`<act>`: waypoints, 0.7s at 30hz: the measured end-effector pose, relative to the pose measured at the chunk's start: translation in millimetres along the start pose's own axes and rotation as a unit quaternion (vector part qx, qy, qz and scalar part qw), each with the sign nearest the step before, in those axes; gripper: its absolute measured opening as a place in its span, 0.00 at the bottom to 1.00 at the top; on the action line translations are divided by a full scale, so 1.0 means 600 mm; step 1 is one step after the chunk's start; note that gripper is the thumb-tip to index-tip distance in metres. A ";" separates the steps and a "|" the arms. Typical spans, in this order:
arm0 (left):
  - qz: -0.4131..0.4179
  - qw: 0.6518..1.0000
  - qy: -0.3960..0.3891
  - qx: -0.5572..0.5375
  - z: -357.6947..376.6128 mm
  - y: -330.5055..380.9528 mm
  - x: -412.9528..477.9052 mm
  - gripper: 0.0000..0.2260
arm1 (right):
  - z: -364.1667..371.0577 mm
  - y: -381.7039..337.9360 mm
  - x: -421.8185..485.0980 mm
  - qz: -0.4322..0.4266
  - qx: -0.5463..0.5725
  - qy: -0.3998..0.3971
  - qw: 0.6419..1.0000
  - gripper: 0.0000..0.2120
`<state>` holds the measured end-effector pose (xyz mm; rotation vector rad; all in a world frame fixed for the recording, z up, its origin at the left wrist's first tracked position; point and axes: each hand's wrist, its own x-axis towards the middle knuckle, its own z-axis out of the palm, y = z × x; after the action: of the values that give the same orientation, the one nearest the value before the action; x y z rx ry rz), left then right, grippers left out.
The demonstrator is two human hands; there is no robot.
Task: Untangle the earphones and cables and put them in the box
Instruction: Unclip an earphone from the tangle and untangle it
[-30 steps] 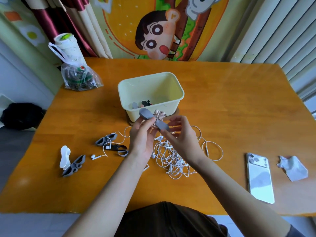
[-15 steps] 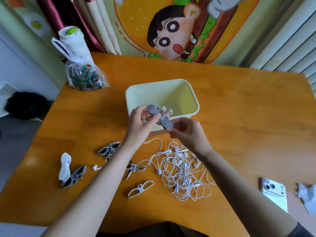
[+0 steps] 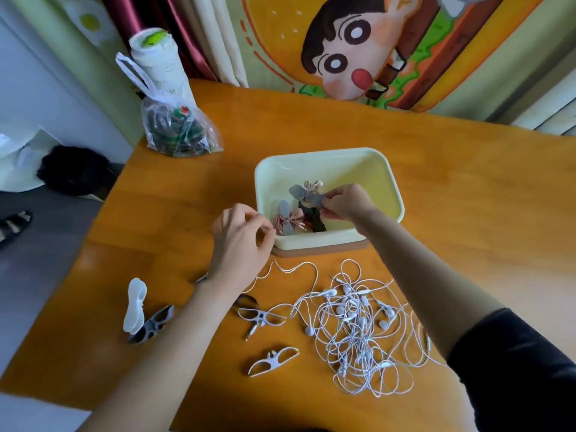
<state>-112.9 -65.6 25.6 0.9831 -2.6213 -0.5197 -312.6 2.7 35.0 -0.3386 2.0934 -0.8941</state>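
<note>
Head view: wound earphone bundle moved into box, frame centre, pinched by right hand alone; released by left hand, loosely curled, nothing held. White tangle left unsorted, lower right.

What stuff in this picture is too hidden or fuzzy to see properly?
All head view.
Box floor: partly behind the right hand and the wound earphones it pinches.
Plastic bag contents: blurred by crinkly plastic.
Dark clip: mostly under the left forearm.
Left hand: whether its fingertips pinch anything, too small.
</note>
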 end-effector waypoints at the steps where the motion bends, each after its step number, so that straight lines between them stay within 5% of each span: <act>1: -0.001 1.000 0.003 -0.002 0.002 -0.001 -0.001 0.03 | 0.010 -0.003 0.013 0.017 -0.006 -0.011 1.000 0.08; 8: 0.001 1.000 0.013 -0.013 0.007 -0.004 -0.002 0.03 | 0.074 -0.012 0.045 0.028 -0.154 -0.062 0.986 0.04; 11: -0.003 1.000 0.011 -0.014 0.009 -0.005 -0.001 0.03 | 0.083 -0.017 0.037 0.010 -0.292 -0.066 0.954 0.13; 21: 0.004 1.000 -0.001 -0.001 0.001 0.000 -0.002 0.04 | 0.075 -0.013 0.014 -0.108 -0.282 -0.044 0.952 0.11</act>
<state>-112.0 -64.8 24.9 0.9724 -2.6251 -0.5213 -283.8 -28.8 16.6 -0.9032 2.2241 -0.3669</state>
